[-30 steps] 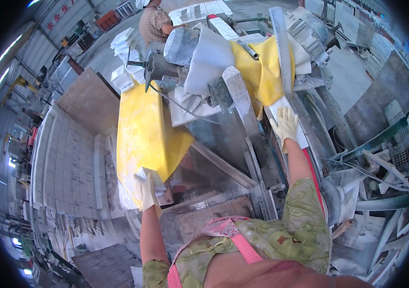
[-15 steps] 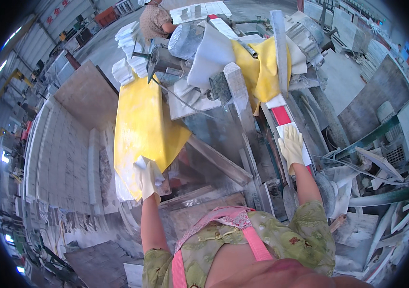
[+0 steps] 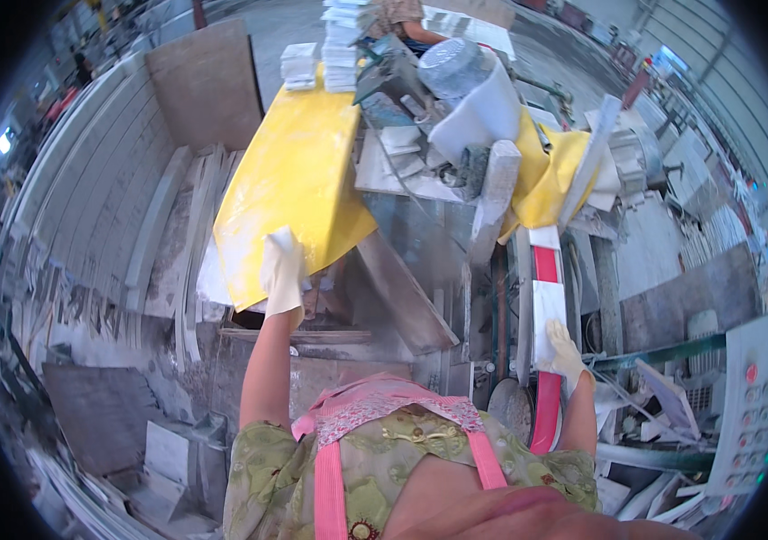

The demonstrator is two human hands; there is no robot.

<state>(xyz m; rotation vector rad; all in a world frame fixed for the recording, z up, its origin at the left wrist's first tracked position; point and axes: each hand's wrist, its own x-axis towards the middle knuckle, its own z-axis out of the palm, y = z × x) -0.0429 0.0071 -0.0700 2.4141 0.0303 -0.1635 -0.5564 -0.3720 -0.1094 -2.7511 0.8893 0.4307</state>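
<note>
Resting right hand (image 3: 568, 354) flat on white strip (image 3: 549, 304) at four o'clock, maybe for steadying; can't tell grip of left hand (image 3: 282, 265).

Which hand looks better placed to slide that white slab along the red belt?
Probably the right hand: it lies at the edge of the white slab on the red belt. The left hand is away at the yellow sheet.
</note>
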